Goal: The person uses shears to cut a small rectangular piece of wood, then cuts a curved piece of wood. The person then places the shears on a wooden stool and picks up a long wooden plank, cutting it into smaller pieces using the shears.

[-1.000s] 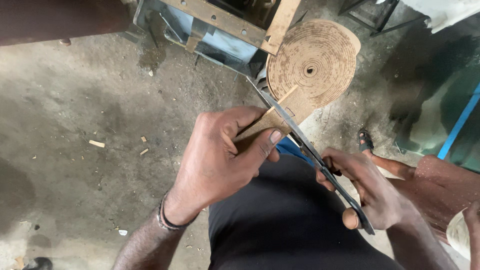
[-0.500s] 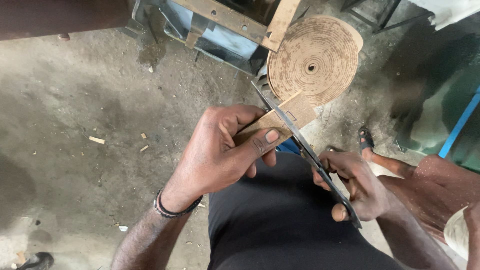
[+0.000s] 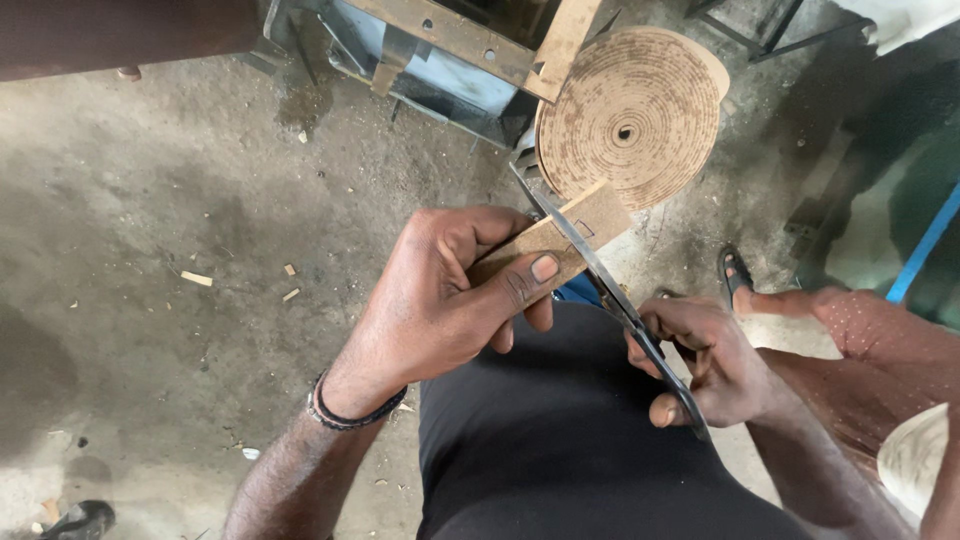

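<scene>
My left hand (image 3: 450, 300) pinches a brown strip of fibreboard-like material (image 3: 580, 225), thumb on top, in the middle of the head view. My right hand (image 3: 705, 360) is closed around the handles of long dark shears (image 3: 600, 275), whose blades cross the strip just right of my left thumb. Behind the strip stands a large brown coiled roll of the same material (image 3: 630, 115). My lap in a black garment (image 3: 560, 450) lies under both hands.
A metal frame with a drilled bar (image 3: 450, 45) stands at the top centre. Another person's foot in a sandal (image 3: 740, 280) and leg in reddish cloth (image 3: 880, 350) are at the right. Wood chips (image 3: 197, 279) litter the grey concrete floor.
The shears have slid a little along the strip and my right hand has shifted slightly down. My left hand keeps its grip on the strip.
</scene>
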